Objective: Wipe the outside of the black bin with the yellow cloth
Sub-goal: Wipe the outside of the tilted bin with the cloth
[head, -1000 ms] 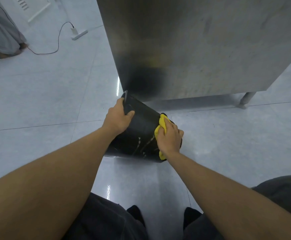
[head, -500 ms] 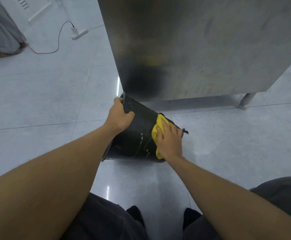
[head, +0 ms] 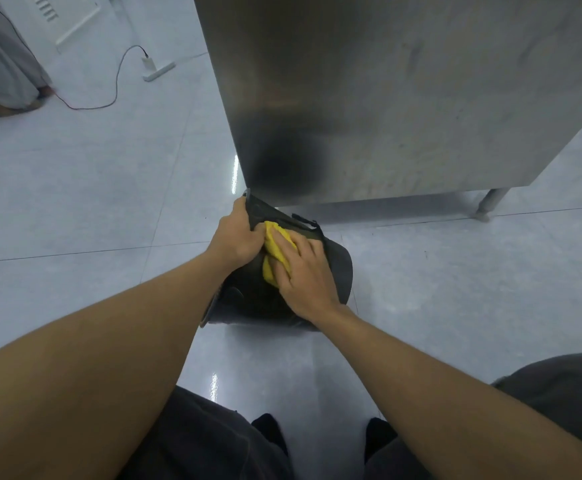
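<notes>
Yellow cloth (head: pixel 275 251) mostly under right hand (head: pixel 305 275), seemingly bunched.

**The cloth slides up the bin**

The right hand (head: pixel 305 271) has pushed the yellow cloth (head: pixel 275 252) up the side of the black bin (head: pixel 340 268). Before, it was low and to the right. Now the cloth touches the left hand (head: pixel 236 237) near the rim.

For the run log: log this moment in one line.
left hand: grips black bin rim | right hand: presses yellow cloth on bin
</notes>
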